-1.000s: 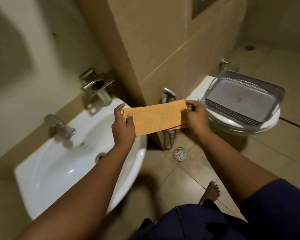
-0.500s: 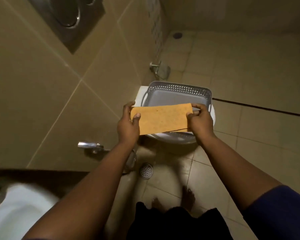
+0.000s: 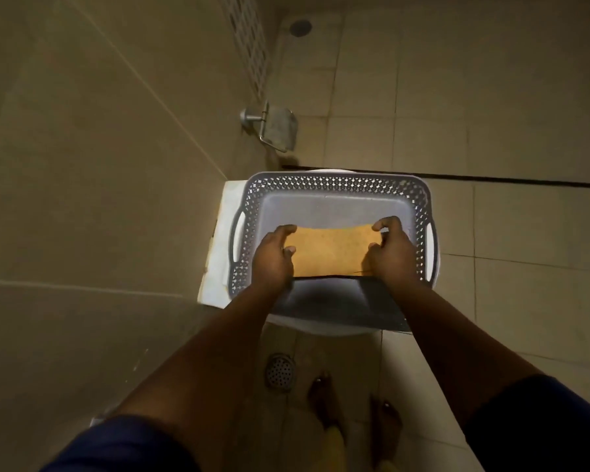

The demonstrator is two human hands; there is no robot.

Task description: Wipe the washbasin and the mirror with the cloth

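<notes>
The orange cloth (image 3: 331, 252), folded into a flat rectangle, is stretched between my two hands just inside the grey perforated basket (image 3: 334, 185). My left hand (image 3: 273, 258) pinches its left end and my right hand (image 3: 390, 255) pinches its right end, fingers curled over the far edge. I cannot tell whether the cloth touches the basket floor. The washbasin and the mirror are out of view.
The basket stands on the closed white toilet (image 3: 215, 267). A tiled wall runs along the left, with a metal paper holder (image 3: 276, 127) on it. A round floor drain (image 3: 280, 371) and my bare feet (image 3: 351, 413) are below, on the tiled floor.
My view has swung right, from the washbasin to the toilet. Both hands carried the cloth away from the basin and lowered it into the basket.
</notes>
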